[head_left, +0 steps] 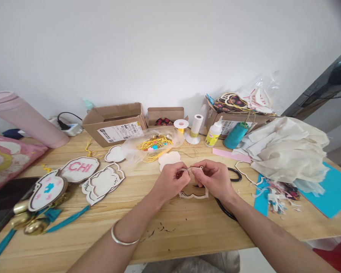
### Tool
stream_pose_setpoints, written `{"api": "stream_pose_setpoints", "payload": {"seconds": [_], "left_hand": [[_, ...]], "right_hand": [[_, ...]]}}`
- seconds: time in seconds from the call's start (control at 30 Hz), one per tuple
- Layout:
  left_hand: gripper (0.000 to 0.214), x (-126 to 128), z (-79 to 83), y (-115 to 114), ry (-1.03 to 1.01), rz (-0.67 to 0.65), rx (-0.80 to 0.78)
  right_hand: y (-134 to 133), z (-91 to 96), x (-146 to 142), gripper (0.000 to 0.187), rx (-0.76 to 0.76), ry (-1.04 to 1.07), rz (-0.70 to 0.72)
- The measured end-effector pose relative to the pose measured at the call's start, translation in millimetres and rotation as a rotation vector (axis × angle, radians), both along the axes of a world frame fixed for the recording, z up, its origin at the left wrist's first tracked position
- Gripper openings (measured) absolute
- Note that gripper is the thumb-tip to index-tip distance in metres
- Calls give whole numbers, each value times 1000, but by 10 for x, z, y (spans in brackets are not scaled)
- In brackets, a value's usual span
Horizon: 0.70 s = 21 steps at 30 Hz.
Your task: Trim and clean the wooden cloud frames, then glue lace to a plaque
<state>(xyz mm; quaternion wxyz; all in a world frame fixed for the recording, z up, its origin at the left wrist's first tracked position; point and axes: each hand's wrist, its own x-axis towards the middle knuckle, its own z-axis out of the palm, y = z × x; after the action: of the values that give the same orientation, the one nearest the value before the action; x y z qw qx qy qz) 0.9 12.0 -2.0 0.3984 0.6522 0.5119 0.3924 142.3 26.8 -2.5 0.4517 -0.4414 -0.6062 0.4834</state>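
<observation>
My left hand (172,182) and my right hand (214,178) meet over the middle of the table, fingers pinched on a thin wooden frame (196,168) with a pale face and dark edge. Below the fingers shows a scalloped frame edge (194,196); I cannot tell whether it belongs to the same piece. Black-handled scissors (235,174) lie partly hidden under my right hand and wrist. Just behind my left hand is a pale cloud-shaped piece (169,159).
Finished ornaments (47,189) with bells and teal tassels lie left, near stacked cloud-shaped pieces (104,182). Behind stand cardboard boxes (116,125), a glue bottle (214,133) and a teal thread cone (235,135). Cream fabric (290,151) and scraps (278,199) are at right.
</observation>
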Motion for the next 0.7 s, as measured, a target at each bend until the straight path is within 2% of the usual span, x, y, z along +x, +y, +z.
{"api": "stream_pose_setpoints", "payload": {"seconds": [0.1,0.23,0.43,0.53,0.63,0.7], "left_hand": [[15,-17,-14,-7,106,23,117],[20,-12,-27,-15,151,40,232],[21,-1,-20,-20,102,41,202],[19,-30,-6,-37,11,-10,131],[16,-67,26,-48,-127,-166,30],[15,-80,52,-42,-137,-224,12]], "right_hand": [[-37,2,-28,14,72,-41,-16],[-71,3,-43,13,163,-58,-3],[-82,10,-35,12,244,-76,18],[-88,31,-28,10,196,-46,21],[-69,57,-11,11,38,15,35],[-41,67,6,12,-53,54,47]]}}
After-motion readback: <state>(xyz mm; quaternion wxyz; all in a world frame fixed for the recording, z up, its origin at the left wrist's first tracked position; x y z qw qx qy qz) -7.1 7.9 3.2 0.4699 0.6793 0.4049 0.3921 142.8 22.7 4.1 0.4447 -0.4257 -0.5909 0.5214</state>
